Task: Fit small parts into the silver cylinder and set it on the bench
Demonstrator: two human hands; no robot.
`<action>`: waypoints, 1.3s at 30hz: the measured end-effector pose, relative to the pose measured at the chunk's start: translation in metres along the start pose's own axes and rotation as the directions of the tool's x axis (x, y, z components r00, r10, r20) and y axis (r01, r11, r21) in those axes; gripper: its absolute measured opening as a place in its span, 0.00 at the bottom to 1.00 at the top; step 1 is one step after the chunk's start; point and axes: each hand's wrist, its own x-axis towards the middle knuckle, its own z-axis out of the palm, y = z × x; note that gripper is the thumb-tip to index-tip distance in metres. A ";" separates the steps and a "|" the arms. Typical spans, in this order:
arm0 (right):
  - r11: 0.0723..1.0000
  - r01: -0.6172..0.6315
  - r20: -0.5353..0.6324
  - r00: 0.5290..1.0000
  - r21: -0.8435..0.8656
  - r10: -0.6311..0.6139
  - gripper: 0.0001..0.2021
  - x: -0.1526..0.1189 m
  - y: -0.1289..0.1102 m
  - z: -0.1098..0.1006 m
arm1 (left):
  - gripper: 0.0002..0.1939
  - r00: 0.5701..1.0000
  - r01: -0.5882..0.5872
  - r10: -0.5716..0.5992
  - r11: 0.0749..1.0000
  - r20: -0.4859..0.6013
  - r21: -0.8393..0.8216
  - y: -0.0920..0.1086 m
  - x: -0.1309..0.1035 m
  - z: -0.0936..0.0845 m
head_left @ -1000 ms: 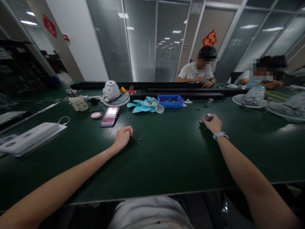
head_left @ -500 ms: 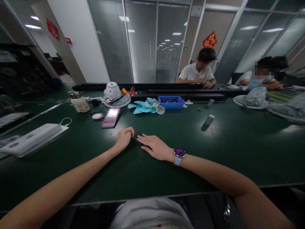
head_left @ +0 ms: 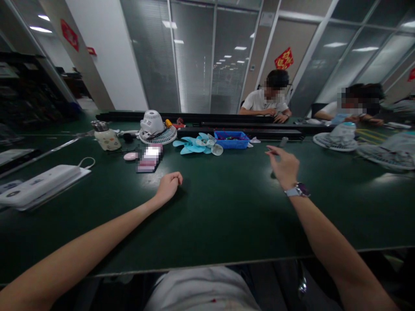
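My left hand (head_left: pixel 169 186) rests on the green tabletop (head_left: pixel 214 220) with its fingers curled in a loose fist, and nothing shows in it. Further out to the right, my right hand (head_left: pixel 285 166) is raised over the table, with thumb and fingers apart. A grey watch (head_left: pixel 298 190) is on that wrist. The hand covers the spot where a short silvery cylinder stood; only a dark patch shows beside the palm. Just beyond the fingertips stands another small grey cylinder (head_left: pixel 284 141). A phone (head_left: pixel 149 158) lies past my left hand.
Light-blue fan blades (head_left: pixel 194 144) and a blue bin (head_left: pixel 232 140) of small parts lie mid-table. A white fan part (head_left: pixel 152 125), a patterned pot (head_left: pixel 107 139) and a white power strip (head_left: pixel 42 183) are leftward. More fan parts (head_left: pixel 340 136) lie right. Two people sit across.
My right hand has moved from beside my left hand out to the right and forward, over the silvery cylinder. My left hand has stayed in place.
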 end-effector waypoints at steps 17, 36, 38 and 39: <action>0.958 -0.247 -0.068 0.969 -0.146 0.239 0.14 0.007 0.101 0.020 | 0.10 0.999 -0.032 0.031 0.999 0.036 0.024 -0.007 0.000 0.000; 0.928 -0.275 -0.047 0.961 -0.251 0.272 0.12 0.010 0.092 0.019 | 0.11 0.998 -0.050 0.048 0.998 0.037 0.044 -0.007 0.001 0.000; 0.922 -0.278 -0.028 0.959 -0.268 0.281 0.13 0.010 0.094 0.020 | 0.11 0.998 -0.050 0.048 0.997 0.034 0.053 -0.008 0.001 0.000; 0.920 -0.280 -0.022 0.958 -0.273 0.285 0.13 0.009 0.094 0.021 | 0.11 0.998 -0.048 0.046 0.997 0.036 0.055 -0.008 0.001 0.000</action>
